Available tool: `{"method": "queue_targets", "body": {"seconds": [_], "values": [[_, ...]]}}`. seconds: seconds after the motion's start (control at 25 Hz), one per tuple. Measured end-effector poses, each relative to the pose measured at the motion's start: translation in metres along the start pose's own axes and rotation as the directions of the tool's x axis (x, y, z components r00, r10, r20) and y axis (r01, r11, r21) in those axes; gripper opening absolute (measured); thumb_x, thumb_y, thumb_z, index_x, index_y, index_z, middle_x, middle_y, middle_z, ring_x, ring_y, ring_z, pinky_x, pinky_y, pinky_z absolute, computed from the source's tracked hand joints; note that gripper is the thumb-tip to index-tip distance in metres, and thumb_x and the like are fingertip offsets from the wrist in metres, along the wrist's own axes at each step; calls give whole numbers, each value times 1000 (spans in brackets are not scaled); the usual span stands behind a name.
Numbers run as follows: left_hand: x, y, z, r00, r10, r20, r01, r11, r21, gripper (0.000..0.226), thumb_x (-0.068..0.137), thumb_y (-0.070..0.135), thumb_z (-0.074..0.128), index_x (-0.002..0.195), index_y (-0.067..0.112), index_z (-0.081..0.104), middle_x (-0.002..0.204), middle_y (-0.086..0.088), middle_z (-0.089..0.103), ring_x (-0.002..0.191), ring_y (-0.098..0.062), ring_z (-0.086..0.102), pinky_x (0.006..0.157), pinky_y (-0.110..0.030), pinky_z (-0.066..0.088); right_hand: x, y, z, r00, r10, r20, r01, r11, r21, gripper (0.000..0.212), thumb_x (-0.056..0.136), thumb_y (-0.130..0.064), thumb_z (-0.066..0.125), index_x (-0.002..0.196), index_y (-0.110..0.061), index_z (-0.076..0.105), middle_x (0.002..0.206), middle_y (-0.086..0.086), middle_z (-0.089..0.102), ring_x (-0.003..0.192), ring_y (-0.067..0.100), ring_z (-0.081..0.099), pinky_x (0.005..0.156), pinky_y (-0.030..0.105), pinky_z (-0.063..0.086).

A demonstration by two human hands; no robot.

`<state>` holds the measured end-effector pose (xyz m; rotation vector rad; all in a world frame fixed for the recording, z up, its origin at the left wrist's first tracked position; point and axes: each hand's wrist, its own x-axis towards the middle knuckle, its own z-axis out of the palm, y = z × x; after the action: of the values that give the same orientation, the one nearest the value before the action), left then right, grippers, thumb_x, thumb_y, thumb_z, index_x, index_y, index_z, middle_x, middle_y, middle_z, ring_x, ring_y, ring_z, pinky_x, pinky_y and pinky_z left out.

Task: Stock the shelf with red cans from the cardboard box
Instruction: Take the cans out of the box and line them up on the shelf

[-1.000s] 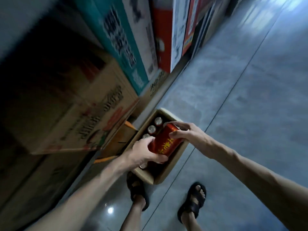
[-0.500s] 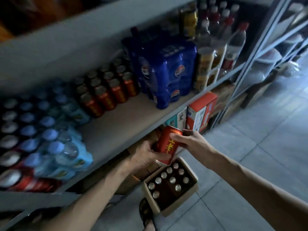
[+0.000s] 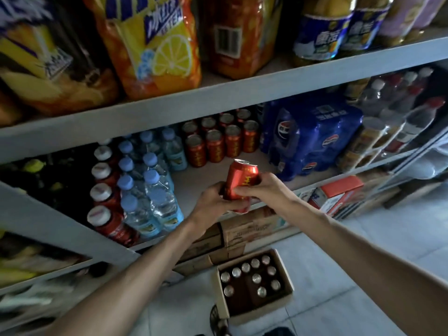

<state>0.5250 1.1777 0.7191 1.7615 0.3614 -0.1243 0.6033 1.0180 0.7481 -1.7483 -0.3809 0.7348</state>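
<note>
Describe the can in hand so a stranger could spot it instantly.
Find the grey middle shelf, where upright red cans stand between blue-capped water bottles and blue Pepsi packs. In front of them, the left hand and right hand grip one red aluminium can with yellow characters. It alone is tilted and held, not standing.

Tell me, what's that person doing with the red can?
A person is stocking a shop shelf. The left hand and the right hand both grip one red can, held up in front of the shelf's bare spot, near a group of red cans already standing there. More cans wait in the open cardboard box on the floor below.
</note>
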Motion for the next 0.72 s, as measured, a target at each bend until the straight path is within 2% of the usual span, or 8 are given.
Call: {"method": "queue_targets", "body": {"seconds": [0.08, 0.16, 0.24, 0.32, 0.4, 0.48, 0.6, 0.72], "values": [[5, -9, -5, 999, -28, -46, 28, 1000, 8, 63, 48, 51, 84, 105, 27, 68, 94, 10, 75, 91, -6, 70, 83, -26, 56, 19, 7, 6, 1000, 21, 4, -20, 998, -64, 12, 69, -30, 87, 75, -27, 77, 73, -5, 74, 71, 3, 69, 66, 19, 50], [10, -16, -9, 994, -67, -86, 73, 995, 74, 63, 56, 46, 84, 113, 28, 64, 100, 12, 73, 97, -6, 68, 85, -27, 53, 42, 16, 9, 998, 38, -57, -45, 989, -137, 29, 61, -35, 90, 86, -26, 76, 79, -7, 74, 77, 2, 68, 70, 20, 49], [18, -25, -12, 988, -130, -87, 150, 948, 281, 70, 67, 39, 81, 130, 27, 52, 121, 9, 65, 116, -14, 60, 89, -27, 48, 67, 24, 11, 992, 13, -124, -42, 973, -229, 51, 58, -36, 91, 103, -23, 70, 88, -10, 71, 83, 1, 65, 71, 17, 48], [25, -36, -12, 964, -250, -87, 253, 774, 581, 89, 79, 45, 72, 150, 20, 26, 149, -12, 39, 137, -32, 38, 105, -38, 38, 90, 32, 14, 984, -44, -172, -1, 968, -252, 64, 60, -30, 91, 116, -22, 60, 96, -13, 66, 85, -1, 61, 72, 13, 46], [32, -45, -12, 932, -325, -162, 332, 581, 743, 94, 86, 56, 61, 155, 19, 9, 157, -26, 16, 144, -43, 21, 114, -48, 25, 113, 40, 20, 982, -90, -163, 63, 985, -161, 70, 62, -22, 91, 123, -18, 57, 107, -8, 67, 98, 8, 64, 84, 21, 51], [38, -49, -12, 908, -356, -222, 385, 498, 777, 95, 86, 62, 56, 156, 23, 4, 158, -30, 8, 145, -46, 14, 115, -53, 22, 131, 45, 30, 979, -160, -123, 147, 984, -105, 70, 63, -19, 90, 124, -17, 56, 113, -7, 67, 105, 2, 63, 91, 21, 51], [46, -56, -13, 880, -424, -215, 424, 495, 759, 100, 83, 64, 59, 156, 25, 2, 157, -31, 0, 146, -47, 4, 116, -57, 19, 150, 50, 48, 968, -239, -79, 224, 962, -159, 74, 64, -20, 88, 123, -32, 46, 104, -27, 58, 93, -29, 51, 72, -5, 40], [49, -61, -18, 879, -448, -162, 395, 497, 773, 102, 81, 66, 60, 156, 23, 6, 158, -32, -2, 146, -48, 0, 118, -57, 16, 164, 56, 62, 969, -229, -98, 211, 963, -168, 76, 62, -22, 88, 117, -42, 41, 100, -30, 55, 90, -25, 53, 66, -4, 39]]}}
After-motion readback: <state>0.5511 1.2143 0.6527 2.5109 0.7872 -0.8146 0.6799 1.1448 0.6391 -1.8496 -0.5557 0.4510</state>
